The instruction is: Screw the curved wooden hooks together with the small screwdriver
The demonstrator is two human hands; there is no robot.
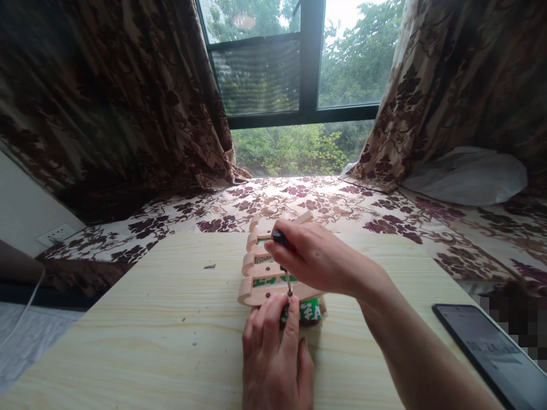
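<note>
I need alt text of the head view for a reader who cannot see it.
A person's right hand holds a dark-handled screwdriver over a slatted wooden piece, the left hand near the screwdriver's tip. A phone lies at right on the pale table.

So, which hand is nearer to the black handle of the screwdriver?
Right: the right hand grips the handle itself. The left hand is lower, by the bottom end of the shaft.

At 10 and 2 o'clock, brown-floral curtains (171,97); at 6, pale wooden slats (258,269), green-and-white packet (310,309), black screwdriver handle (280,237).
</note>
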